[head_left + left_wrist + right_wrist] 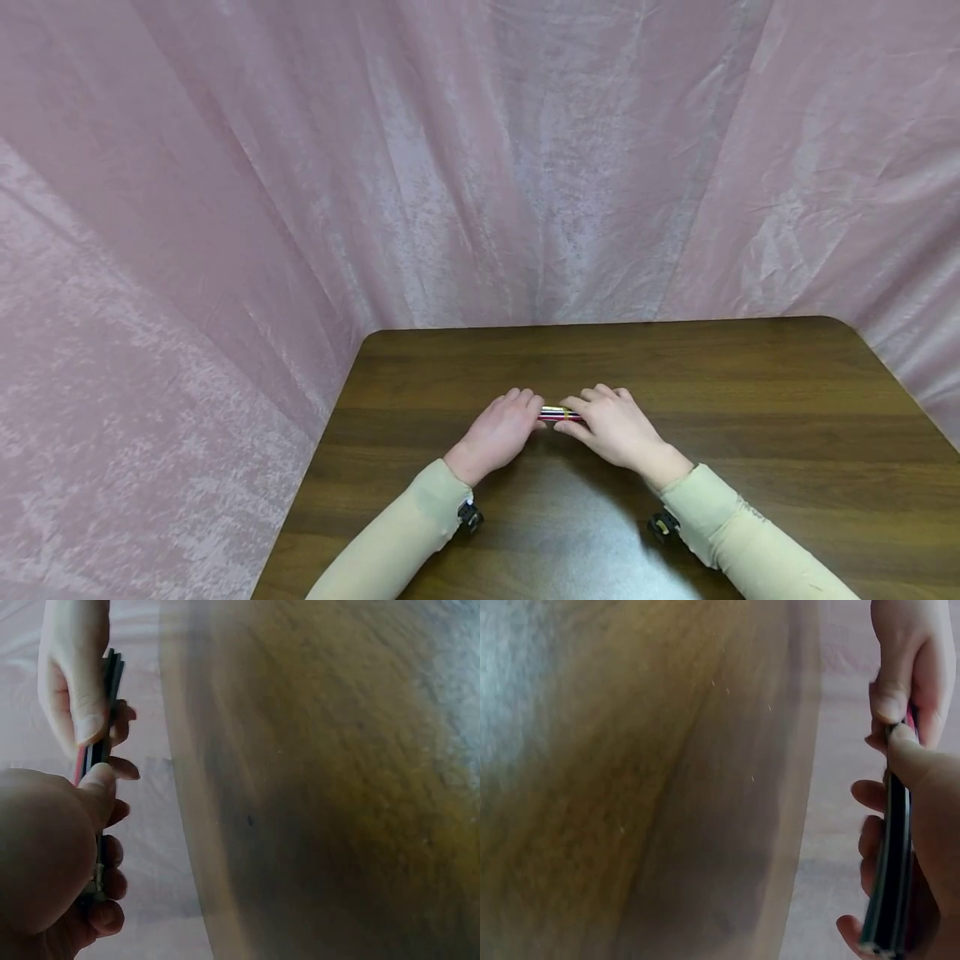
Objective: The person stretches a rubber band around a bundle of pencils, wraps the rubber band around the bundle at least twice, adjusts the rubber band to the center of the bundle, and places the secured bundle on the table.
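A bundle of slim pencil-like sticks (558, 413), striped black, red and pale with a yellow band round it, is held level between both hands above the table. My left hand (504, 427) grips its left part, fingers curled round the far side. My right hand (617, 427) holds the right part, thumb on the near side. In the left wrist view the dark sticks (93, 759) run between the two thumbs, and their ends stick out past the right hand. The right wrist view shows the dark sticks (892, 855) lying along the right palm. The fingers cover much of the bundle.
A brown wooden table (712, 375) with rounded far corners lies under the hands. Pink crushed-velvet curtains (525, 167) hang behind it and at its sides. Small black devices (470, 515) sit at the wrists, below the light-coloured sleeves (397, 533).
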`<state>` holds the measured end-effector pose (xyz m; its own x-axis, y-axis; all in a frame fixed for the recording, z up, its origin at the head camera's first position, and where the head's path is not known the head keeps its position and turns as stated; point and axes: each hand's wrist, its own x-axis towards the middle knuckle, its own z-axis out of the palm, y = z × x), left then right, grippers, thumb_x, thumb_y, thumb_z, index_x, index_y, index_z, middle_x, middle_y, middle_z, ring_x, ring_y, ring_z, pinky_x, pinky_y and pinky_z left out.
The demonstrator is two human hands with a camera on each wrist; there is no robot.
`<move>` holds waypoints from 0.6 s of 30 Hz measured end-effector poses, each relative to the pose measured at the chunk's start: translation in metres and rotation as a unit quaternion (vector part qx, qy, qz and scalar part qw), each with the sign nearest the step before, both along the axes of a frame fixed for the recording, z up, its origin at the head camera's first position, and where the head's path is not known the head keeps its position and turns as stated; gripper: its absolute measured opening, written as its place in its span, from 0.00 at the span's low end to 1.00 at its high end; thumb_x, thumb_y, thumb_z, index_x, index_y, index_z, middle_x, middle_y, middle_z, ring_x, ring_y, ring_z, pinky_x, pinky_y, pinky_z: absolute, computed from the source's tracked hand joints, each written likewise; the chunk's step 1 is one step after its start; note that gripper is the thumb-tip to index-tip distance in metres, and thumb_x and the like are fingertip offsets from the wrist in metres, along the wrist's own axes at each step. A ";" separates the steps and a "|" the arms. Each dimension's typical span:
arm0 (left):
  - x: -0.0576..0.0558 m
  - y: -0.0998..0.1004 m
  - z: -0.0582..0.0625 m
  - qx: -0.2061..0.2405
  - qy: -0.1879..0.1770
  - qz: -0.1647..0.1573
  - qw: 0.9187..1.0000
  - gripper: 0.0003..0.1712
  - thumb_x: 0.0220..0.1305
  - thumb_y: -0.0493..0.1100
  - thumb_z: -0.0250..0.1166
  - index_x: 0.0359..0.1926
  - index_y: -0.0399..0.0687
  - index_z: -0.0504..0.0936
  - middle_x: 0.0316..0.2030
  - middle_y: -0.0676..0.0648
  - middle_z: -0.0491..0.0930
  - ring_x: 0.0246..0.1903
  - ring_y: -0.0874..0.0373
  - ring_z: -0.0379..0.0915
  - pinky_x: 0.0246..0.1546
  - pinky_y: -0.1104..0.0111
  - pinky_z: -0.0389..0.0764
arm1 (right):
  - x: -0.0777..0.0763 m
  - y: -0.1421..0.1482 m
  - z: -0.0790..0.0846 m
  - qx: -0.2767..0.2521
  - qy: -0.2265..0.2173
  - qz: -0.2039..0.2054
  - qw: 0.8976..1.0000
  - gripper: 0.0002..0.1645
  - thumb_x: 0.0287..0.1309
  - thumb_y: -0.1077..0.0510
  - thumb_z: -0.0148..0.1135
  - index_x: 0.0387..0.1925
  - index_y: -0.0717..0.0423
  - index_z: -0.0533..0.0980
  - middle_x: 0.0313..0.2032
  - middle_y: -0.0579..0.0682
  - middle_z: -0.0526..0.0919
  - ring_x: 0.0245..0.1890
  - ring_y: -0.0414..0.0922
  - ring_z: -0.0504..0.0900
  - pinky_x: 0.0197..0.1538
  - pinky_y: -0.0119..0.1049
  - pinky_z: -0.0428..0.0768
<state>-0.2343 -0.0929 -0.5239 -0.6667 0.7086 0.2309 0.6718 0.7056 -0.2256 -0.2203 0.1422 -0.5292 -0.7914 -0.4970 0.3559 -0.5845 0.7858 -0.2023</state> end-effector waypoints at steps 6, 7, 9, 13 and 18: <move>-0.006 -0.011 0.002 0.026 -0.062 0.019 0.998 0.16 0.75 0.55 0.68 0.49 0.49 0.81 0.39 0.52 0.80 0.38 0.57 0.78 0.38 0.65 0.80 | -0.001 0.015 0.004 0.010 -0.001 0.004 1.000 0.21 0.64 0.43 0.76 0.52 0.49 0.86 0.41 0.44 0.86 0.43 0.49 0.81 0.48 0.56 0.77; -0.007 -0.013 0.002 0.031 -0.071 0.024 0.997 0.16 0.75 0.55 0.68 0.50 0.49 0.82 0.40 0.52 0.81 0.39 0.57 0.79 0.38 0.65 0.80 | -0.001 0.018 0.004 0.013 0.001 0.005 1.000 0.20 0.64 0.44 0.76 0.52 0.49 0.86 0.42 0.45 0.86 0.43 0.49 0.82 0.49 0.57 0.77; -0.010 -0.015 0.001 0.041 -0.092 0.033 0.994 0.18 0.74 0.56 0.69 0.53 0.50 0.82 0.42 0.53 0.83 0.41 0.57 0.81 0.41 0.63 0.81 | -0.002 0.022 0.004 0.021 0.006 0.007 1.000 0.19 0.64 0.46 0.76 0.52 0.50 0.86 0.43 0.45 0.86 0.44 0.50 0.82 0.50 0.58 0.78; -0.015 -0.015 -0.001 0.061 -0.129 0.039 0.989 0.21 0.73 0.57 0.70 0.56 0.51 0.83 0.43 0.53 0.86 0.41 0.58 0.83 0.43 0.61 0.82 | -0.002 0.028 0.002 0.036 0.010 0.006 0.999 0.19 0.65 0.49 0.77 0.53 0.51 0.87 0.44 0.48 0.87 0.45 0.51 0.83 0.51 0.59 0.78; -0.024 -0.011 -0.007 0.074 -0.160 0.042 0.983 0.19 0.71 0.58 0.72 0.53 0.52 0.84 0.43 0.54 0.87 0.40 0.59 0.83 0.42 0.61 0.82 | -0.005 0.034 -0.006 0.036 -0.002 -0.006 0.999 0.17 0.61 0.49 0.79 0.50 0.49 0.89 0.42 0.48 0.87 0.45 0.52 0.83 0.48 0.58 0.78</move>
